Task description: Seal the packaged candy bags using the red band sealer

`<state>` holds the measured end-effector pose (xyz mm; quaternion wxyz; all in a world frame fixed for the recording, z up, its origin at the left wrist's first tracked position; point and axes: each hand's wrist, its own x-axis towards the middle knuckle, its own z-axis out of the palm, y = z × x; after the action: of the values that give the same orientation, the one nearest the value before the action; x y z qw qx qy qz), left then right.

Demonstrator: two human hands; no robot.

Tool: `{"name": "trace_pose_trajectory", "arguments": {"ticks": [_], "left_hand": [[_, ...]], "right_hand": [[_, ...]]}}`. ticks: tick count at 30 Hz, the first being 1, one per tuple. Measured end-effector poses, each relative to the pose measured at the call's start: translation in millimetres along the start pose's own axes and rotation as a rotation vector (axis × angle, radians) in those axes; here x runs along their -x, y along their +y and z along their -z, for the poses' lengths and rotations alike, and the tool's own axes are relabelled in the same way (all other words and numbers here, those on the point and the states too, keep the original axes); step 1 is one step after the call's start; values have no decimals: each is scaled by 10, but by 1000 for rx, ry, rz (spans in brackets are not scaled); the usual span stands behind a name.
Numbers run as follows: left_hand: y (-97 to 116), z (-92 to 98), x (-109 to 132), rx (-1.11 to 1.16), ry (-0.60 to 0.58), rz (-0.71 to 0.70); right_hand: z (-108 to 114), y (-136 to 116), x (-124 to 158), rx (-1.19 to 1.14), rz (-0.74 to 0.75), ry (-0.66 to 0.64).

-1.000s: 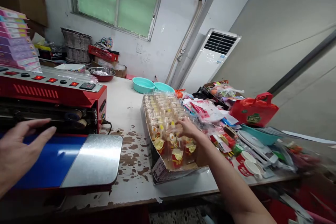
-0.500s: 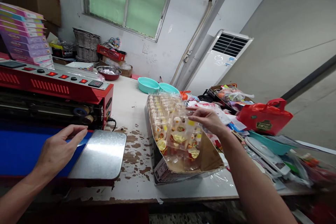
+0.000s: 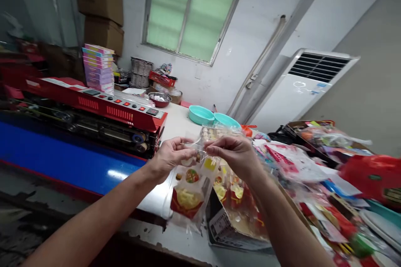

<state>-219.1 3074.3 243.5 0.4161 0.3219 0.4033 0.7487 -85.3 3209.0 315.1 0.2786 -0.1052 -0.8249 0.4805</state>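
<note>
nearest, a clear bag (image 3: 189, 194) hangs from both hands at the centre of the dial, with a fries piece (image 3: 186, 202) in its lower half and small round pieces above. the left hand (image 3: 169, 156) grips the bag's upper edge from 11 o'clock, thumb and forefinger pinching the film; the right hand (image 3: 236, 154) does likewise from 1 o'clock, fingertips pressed together on it, though i can't tell which layer each has. the bag looks light, its film thin, soft and slick, so it probably slides or creases easily; the fries piece seems to give it weight and some stiffness below. it is best taken by the loose top edge, one pinch per side, without squeezing the pieces, whose firmness i can't judge. at 3 o'clock stands an open box (image 3: 221, 225) of similar bags; at 9 o'clock lies a metal plate (image 3: 156, 200). farther off are a red machine (image 3: 138, 110) at 10 o'clock and two turquoise basins (image 3: 200, 114) at 1 o'clock.
</note>
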Motion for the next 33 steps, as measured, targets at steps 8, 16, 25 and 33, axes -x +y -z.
{"name": "trace_pose_trajectory", "arguments": {"ticks": [8, 16, 25, 33], "left_hand": [[-83, 625, 193, 19, 200, 157], [-293, 966, 119, 7, 595, 182], [-439, 1361, 58, -17, 607, 312], [-313, 1609, 11, -13, 623, 276]], "right_hand": [[-657, 527, -184, -207, -201, -106], [-1144, 859, -256, -253, -349, -107], [-1472, 1248, -473, -334, -499, -12], [-1692, 1477, -876, -289, -571, 71]]}}
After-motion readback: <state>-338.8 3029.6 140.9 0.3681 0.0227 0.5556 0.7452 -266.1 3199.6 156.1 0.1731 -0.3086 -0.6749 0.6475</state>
